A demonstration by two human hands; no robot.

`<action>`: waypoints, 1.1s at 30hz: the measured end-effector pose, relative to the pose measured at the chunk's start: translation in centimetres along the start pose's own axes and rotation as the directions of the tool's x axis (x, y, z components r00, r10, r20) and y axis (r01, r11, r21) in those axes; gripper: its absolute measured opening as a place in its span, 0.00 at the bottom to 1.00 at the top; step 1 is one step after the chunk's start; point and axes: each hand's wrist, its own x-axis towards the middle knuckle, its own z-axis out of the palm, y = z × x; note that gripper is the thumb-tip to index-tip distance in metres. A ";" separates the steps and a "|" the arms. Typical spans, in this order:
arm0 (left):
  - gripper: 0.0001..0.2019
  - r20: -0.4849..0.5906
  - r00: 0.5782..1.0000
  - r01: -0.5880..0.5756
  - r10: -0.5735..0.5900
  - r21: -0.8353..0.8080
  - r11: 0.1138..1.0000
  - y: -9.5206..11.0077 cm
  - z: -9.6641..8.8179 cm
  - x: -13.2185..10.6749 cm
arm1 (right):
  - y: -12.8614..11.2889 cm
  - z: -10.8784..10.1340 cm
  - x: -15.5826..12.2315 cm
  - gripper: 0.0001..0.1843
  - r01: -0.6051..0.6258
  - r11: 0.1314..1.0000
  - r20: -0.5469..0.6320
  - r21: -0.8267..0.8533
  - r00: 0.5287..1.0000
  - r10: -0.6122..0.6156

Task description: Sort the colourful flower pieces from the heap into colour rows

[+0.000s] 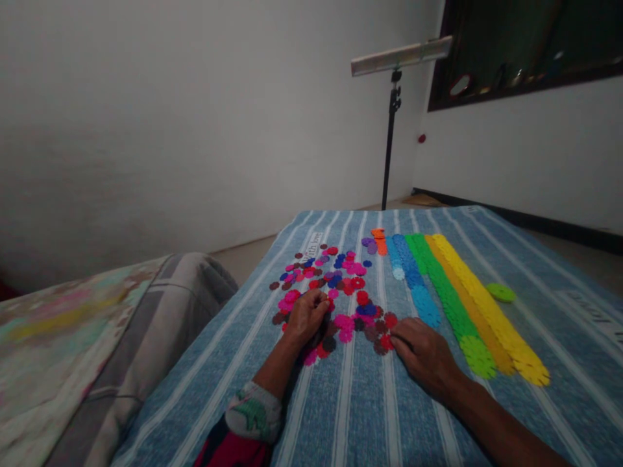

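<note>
"Where are the discs from where you stand?"

"All on the striped cloth (pixel 318 415). A loose pile (pixel 345 322) of pink, red, brown and blue ones lies mostly between the hands and beyond them, and the sorted rows are off to the person's right."

"Which way do those rows point?"

"Long axis from the far edge toward the person, each slanting right as it comes nearer, roughly along the stripes. The yellow row (pixel 487 305) is outermost, then the amber row (pixel 468 305), the green row (pixel 448 305) and the blue row (pixel 413 275), side by side. The discs overlap, lying flat."

"Do they all reach as near?"

"No, the blue one stops shorter, near the right hand (pixel 423 353). The green one ends in lime. A lime disc (pixel 501 292) sits apart, right of the yellow."

"And the pile, does it point anywhere?"

"It has no single direction; it just spreads, longer away from the person than across."

"What are the hands doing?"

"The left hand (pixel 307 314) is curled over the pile, thumb and forefinger close together beside a red disc (pixel 330 303). The right is curled too, fingertips at the pile's right edge, by red and brown discs. I can't tell whether either grips one."
</note>
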 end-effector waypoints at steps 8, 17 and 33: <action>0.11 -0.049 0.998 -0.037 0.039 0.035 0.999 1.0 0.4 -0.4 | -0.3 -0.2 0.2 0.10 0.000 1.000 -0.010 -0.008 1.000 0.000; 0.10 0.008 0.993 -0.115 0.115 0.065 0.991 1.0 1.4 -0.7 | -0.3 -0.2 0.2 0.10 -0.008 1.000 0.019 0.014 1.000 0.008; 0.10 0.042 0.989 -0.142 0.140 0.073 0.987 1.6 2.0 -0.9 | -0.5 -0.3 0.2 0.09 -0.024 0.999 0.046 0.048 0.999 0.022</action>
